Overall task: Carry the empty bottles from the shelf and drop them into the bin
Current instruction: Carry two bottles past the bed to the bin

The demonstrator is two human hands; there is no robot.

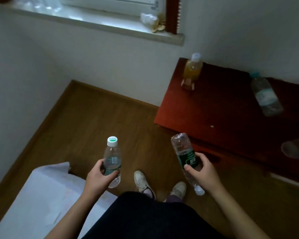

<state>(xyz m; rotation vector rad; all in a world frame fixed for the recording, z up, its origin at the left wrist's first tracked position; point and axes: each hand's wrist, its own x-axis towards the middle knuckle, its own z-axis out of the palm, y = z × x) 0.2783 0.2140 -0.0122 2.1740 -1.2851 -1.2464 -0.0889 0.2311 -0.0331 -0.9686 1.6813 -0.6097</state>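
Over the wooden floor (100, 118), the person stands holding a clear plastic bottle in each hand. On the left, the left hand (97, 178) is wrapped around the lower body of the upright bottle (112, 158), fingers across its green label, white and green cap pointing up. On the right, the right hand (203, 171) grips the upside-down bottle (184, 152) over its green label, with the crumpled base up and far and the white cap down near the wrist. Both bottles look empty. Between the hands, lower down, two pale shoes (143, 182) rest on the floor.

Far right stands a red-brown shelf top (223, 107) against the white wall. An upright bottle of yellowish liquid (192, 69) with a white cap stands at its far left corner. A clear bottle with a pale label (266, 95) is further right on the same surface; blur hides whether it stands or leans. At the right edge a clear rounded object (295, 149) is too blurred to identify.

Near left lies a white sheet-like surface (41, 195). Far across the room a windowsill (97, 23) carries a small crumpled white item and some pale tan pieces
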